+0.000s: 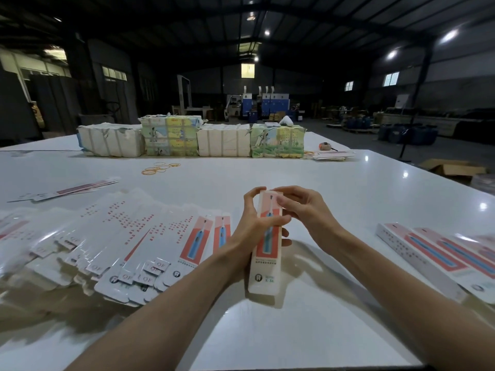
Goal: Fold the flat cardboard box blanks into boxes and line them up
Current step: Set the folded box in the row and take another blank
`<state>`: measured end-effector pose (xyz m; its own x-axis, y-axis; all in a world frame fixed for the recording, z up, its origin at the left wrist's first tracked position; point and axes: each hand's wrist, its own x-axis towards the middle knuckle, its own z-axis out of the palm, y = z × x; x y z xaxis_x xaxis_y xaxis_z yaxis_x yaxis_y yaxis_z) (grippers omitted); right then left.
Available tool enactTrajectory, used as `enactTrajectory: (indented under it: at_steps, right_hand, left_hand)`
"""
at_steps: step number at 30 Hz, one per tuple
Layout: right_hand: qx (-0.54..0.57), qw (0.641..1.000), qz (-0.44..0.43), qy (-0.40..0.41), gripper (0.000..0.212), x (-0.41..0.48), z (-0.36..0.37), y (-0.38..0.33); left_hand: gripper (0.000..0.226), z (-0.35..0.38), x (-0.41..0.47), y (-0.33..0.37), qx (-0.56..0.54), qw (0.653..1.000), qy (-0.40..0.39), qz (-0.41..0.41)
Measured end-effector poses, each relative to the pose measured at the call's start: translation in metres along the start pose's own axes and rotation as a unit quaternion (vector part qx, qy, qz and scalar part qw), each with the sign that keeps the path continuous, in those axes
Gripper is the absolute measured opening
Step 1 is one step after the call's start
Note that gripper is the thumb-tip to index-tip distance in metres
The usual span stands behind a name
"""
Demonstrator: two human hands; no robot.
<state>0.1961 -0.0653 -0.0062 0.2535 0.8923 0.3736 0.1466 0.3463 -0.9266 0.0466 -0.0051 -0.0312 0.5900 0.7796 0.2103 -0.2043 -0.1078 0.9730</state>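
Note:
A long narrow white and pink box [265,266] printed with a blue toothbrush stands tilted in front of me, its lower end near the table. My left hand [250,223] grips its left side, fingers curled round the upper part. My right hand [302,207] pinches the box's top end with fingers and thumb. A fanned heap of flat box blanks [120,245] lies to the left. Folded boxes [439,255] lie side by side in a row at the right.
On the white table [334,188], several wrapped bundles [192,139] stand in a row at the back. Loose rubber bands [159,167] lie before them. A few more blanks [72,189] lie at far left, others [330,155] at back right. An open carton [452,167] sits on the floor.

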Motion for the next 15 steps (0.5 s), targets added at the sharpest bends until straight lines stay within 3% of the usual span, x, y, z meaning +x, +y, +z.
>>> enactTrajectory:
  at_steps: [5, 7, 11, 13, 15]
  right_hand:
    - [-0.25, 0.964, -0.088, 0.033, 0.023, 0.0, 0.012, 0.006]
    - [-0.32, 0.942, -0.105, 0.005, 0.022, 0.0, 0.014, 0.003]
    - [-0.439, 0.886, -0.039, -0.142, 0.063, -0.005, 0.016, -0.007]
    - [-0.475, 0.867, -0.044, -0.144, 0.066, -0.009, 0.017, -0.011]
    - [-0.49, 0.865, -0.065, -0.09, 0.056, -0.016, 0.013, -0.015]
  left_hand:
    - [0.057, -0.002, 0.001, -0.006, -0.117, 0.991, 0.051, -0.027]
    - [0.051, -0.003, 0.001, -0.007, -0.169, 0.984, 0.045, -0.03]
    - [0.075, -0.007, 0.0, 0.001, -0.186, 0.977, 0.052, -0.093]
    - [0.081, -0.007, -0.002, 0.004, -0.144, 0.984, 0.021, -0.101]
    - [0.078, -0.002, -0.005, 0.006, -0.154, 0.984, 0.002, -0.094]
